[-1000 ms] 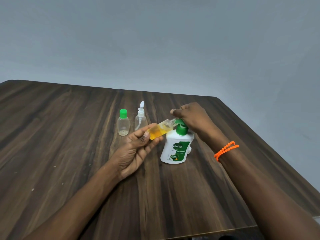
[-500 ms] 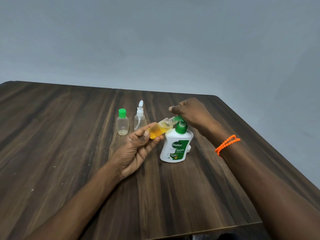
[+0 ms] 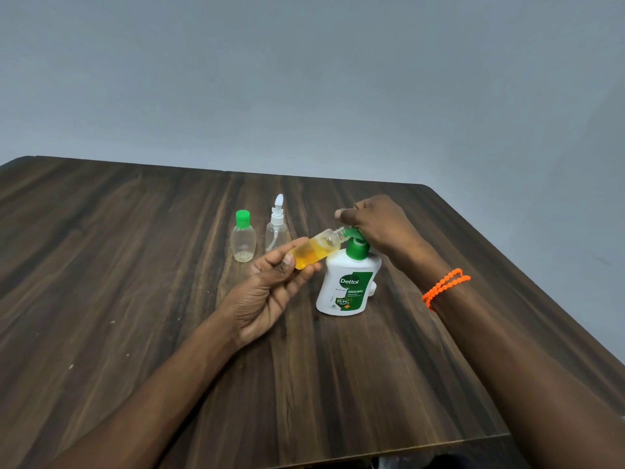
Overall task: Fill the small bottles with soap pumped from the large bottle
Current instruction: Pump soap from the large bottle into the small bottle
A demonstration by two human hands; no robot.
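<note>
Green-capped bottle (image 3: pixel 244 241): stands upright on the wooden table (image 3: pixel 101 265), clear and almost empty, well left of both hands.
Spray bottle (image 3: pixel 276 228): upright just beside it, clear, with a white nozzle.
Left hand (image 3: pixel 267 292): palm up, thumb and fingertips pinching the base of a small bottle (image 3: pixel 313 250) tilted up to the right, roughly half full of amber soap.
Small bottle's mouth: meets the green pump (image 3: pixel 355 243) spout.
Large bottle (image 3: pixel 348 286): white with a green Dettol label, upright just right of the left hand.
Right hand (image 3: pixel 375 225): rests on the pump head, fingers curled over it; an orange bead bracelet (image 3: pixel 444 287) circles the wrist.
</note>
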